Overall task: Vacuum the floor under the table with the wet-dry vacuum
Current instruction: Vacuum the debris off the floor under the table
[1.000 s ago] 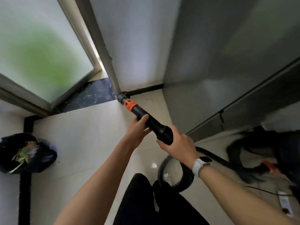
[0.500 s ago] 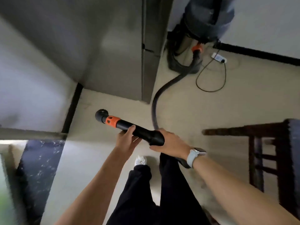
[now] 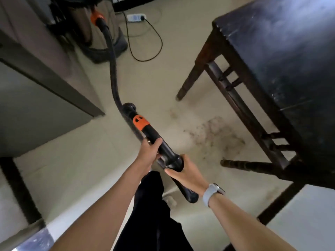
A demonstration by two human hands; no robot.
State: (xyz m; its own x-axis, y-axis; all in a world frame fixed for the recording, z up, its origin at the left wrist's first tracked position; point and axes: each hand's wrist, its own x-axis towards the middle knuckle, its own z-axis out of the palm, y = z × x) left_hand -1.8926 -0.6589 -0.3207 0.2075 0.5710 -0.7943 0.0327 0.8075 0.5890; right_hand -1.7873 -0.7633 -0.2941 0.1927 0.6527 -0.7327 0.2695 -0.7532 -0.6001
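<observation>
Vacuum wand now nearer table

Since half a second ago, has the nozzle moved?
Yes. The nozzle swung away from the cabinet corner, toward the dark table and the dirt patch.

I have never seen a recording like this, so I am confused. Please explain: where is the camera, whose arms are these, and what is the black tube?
The camera sits on a person's head and looks down, so the arms are that person's own. The left hand and the right hand both grip the black vacuum wand, which has an orange collar. Its hose runs back to the vacuum canister near a power strip. On the right stands a dark wooden table. A patch of dirt lies on the pale floor beside it.
</observation>
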